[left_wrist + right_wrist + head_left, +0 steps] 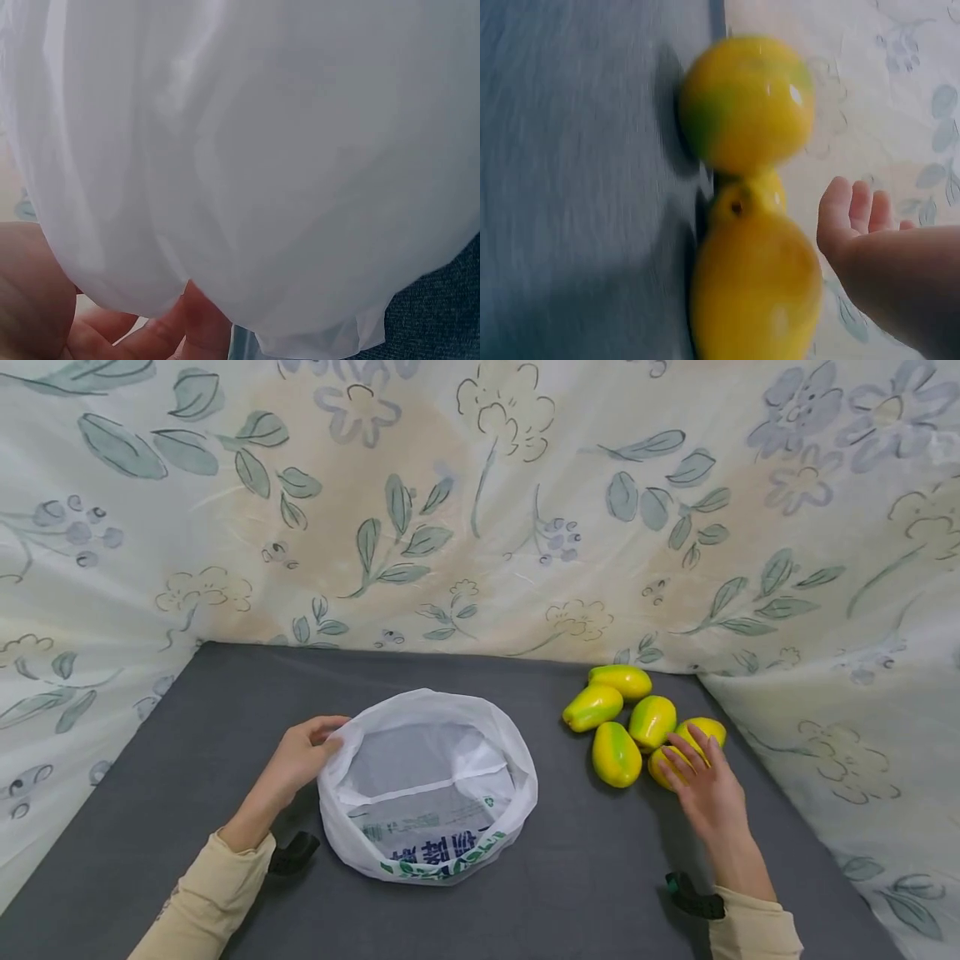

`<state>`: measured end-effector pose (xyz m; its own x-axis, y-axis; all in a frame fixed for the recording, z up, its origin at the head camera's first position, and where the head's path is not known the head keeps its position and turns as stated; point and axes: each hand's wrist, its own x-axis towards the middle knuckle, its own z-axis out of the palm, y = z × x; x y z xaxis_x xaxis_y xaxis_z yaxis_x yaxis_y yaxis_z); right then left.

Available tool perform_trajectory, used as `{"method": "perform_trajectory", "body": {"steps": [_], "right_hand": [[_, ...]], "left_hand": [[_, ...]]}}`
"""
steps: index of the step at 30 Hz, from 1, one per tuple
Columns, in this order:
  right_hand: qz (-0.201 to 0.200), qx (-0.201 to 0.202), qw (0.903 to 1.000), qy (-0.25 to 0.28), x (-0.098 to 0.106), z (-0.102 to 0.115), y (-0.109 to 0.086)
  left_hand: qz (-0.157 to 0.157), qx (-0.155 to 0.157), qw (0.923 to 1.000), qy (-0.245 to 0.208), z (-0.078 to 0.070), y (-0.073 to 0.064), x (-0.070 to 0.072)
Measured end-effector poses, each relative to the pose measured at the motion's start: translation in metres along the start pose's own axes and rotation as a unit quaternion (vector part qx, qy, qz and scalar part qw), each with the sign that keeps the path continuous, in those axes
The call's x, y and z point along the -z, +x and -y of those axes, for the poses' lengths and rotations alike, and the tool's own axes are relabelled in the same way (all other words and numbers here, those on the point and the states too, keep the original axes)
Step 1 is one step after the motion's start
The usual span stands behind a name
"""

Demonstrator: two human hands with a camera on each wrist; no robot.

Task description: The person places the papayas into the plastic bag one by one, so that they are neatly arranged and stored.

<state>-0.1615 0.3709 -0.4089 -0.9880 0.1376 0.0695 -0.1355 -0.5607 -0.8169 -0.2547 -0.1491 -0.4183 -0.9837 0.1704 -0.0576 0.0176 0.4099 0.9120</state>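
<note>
A white plastic bag [427,870] with green and dark blue print stands with its mouth wide and its rim rolled down. My left hand [300,756] grips the bag's left rim; in the left wrist view the white film [247,165] fills most of the picture, with the thumb and fingers at its lower edge. On the right lie several glossy yellow-green fruits [617,755], shaped like mangoes or small papayas. My right hand [712,789] hovers over the nearest right fruit [660,767], fingers spread and holding nothing. The right wrist view shows a fruit [757,285] beside that hand.
A dark grey cloth [585,877] covers the work surface. Floral curtains [480,510] rise at the back and both sides. The fruit cluster sits near the back right edge, close to the right curtain [847,752].
</note>
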Motion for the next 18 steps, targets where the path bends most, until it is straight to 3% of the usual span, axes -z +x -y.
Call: {"method": "perform_trajectory", "body": {"steps": [3, 7, 11, 15, 18], "right_hand": [[-0.043, 0.005, 0.9977, -0.051, 0.007, 0.008, -0.005], [-0.150, -0.006, 0.9872, -0.052, 0.014, 0.016, -0.011], [-0.253, -0.023, 0.9664, -0.040, 0.023, 0.021, -0.016], [-0.312, -0.025, 0.9485, -0.047, 0.036, 0.024, -0.016], [-0.362, -0.023, 0.9298, -0.065, 0.054, 0.023, -0.008]], "left_hand": [[0.000, 0.000, 1.0000, 0.002, 0.000, 0.000, 0.000], [0.001, -0.002, 1.0000, 0.008, -0.001, 0.002, 0.000], [0.005, 0.002, 0.9999, 0.011, -0.001, 0.004, 0.000], [0.006, 0.005, 0.9999, 0.014, 0.001, 0.004, 0.000], [0.004, 0.003, 0.9999, 0.014, 0.002, 0.004, 0.001]]}}
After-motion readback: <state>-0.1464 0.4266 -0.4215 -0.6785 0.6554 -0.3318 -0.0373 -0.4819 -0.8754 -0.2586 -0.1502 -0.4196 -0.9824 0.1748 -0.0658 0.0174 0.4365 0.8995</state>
